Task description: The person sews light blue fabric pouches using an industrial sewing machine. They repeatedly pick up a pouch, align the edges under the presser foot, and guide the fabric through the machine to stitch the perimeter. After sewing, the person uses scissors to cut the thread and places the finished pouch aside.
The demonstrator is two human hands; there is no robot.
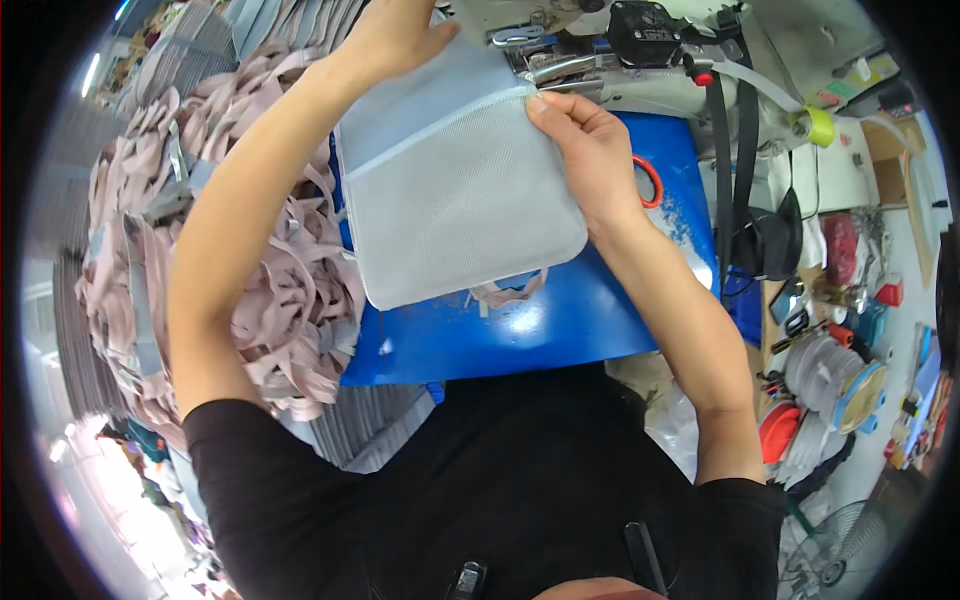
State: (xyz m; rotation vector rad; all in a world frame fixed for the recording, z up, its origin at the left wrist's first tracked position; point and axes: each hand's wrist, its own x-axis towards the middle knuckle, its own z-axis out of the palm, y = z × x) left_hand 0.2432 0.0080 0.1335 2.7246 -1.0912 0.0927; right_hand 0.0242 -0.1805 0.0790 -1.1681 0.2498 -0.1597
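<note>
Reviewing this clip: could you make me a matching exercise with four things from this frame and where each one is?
Things:
1. grey rectangular mesh fabric panel
2. tangled heap of pale pink fabric strips
3. red ring-shaped handle
4. round wire-caged fan

Places:
A. in the picture's lower right corner
B. pinched at its right edge by the right grip
C. piled along the left side of the glossy blue worktop
D. just right of the right wrist

Pairs: 1-B, 2-C, 3-D, 4-A
</note>
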